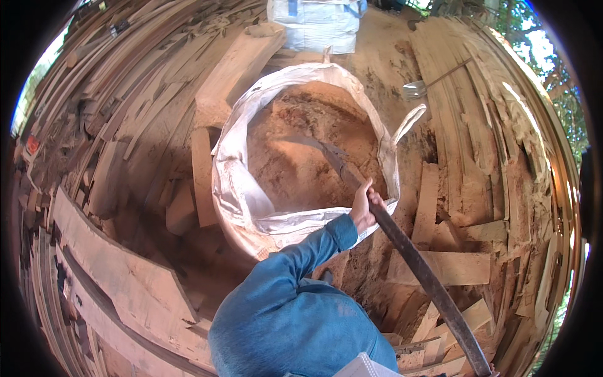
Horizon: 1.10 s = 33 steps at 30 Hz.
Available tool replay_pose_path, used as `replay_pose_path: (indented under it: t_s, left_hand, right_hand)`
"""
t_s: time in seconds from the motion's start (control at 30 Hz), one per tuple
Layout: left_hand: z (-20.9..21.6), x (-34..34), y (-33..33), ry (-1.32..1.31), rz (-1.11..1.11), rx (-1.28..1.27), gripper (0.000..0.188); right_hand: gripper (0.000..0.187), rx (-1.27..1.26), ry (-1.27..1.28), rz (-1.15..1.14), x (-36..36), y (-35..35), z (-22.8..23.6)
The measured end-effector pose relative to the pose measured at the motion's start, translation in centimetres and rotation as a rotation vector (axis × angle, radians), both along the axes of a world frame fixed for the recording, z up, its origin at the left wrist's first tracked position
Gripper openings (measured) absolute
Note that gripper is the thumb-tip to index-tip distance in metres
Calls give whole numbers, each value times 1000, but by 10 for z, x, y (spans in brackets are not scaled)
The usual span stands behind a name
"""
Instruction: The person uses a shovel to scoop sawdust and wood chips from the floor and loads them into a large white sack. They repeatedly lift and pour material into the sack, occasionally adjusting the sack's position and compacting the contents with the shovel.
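My left hand [364, 206], in a blue sleeve, is closed round the dark handle of a long-handled tool [414, 264]. The handle slants from the lower right edge up over the sack's near rim. Its narrow, pointed head [304, 141] lies against brown sawdust [282, 169]; which kind of tool it is I cannot make out. At the lower picture edge, just a sliver of my right hand [494, 373] shows at the handle's end, closed on it. A large white woven sack [235, 151] stands with its mouth wide around the sawdust.
Behind the sack is a second white bulk bag [320, 28]. A thick timber beam [235, 69] leans by its left side. Boards and offcuts [465, 125] spread on the right, where a metal-headed tool [414, 90] lies. A wide plank [119, 257] lies at the lower left.
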<state>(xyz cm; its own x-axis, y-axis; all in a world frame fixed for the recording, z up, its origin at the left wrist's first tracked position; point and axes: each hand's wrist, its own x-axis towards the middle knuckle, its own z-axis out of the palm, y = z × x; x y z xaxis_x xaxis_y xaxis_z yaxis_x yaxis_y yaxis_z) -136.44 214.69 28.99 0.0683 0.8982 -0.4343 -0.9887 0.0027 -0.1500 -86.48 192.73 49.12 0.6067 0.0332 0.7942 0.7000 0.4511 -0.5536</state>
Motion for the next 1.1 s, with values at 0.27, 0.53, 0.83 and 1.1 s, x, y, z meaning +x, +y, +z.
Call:
replay_pose_path:
  t_s: [0.27,0.53,0.83,1.1]
  left_hand:
    - [-26,37,24,-117,-45,267,41]
    - [-86,-19,67,131,192,113,39]
    - [-200,-146,90,338,172,-128,29]
    - [-233,-233,81,327,278,-200,26]
  right_hand:
    - [34,-239,47,-34,53,-50,-36]
    - [12,-234,301,123,59,24,-44]
    - [27,-32,887,522,-46,86,-125]
    - [25,-75,956,491,-145,97,-146]
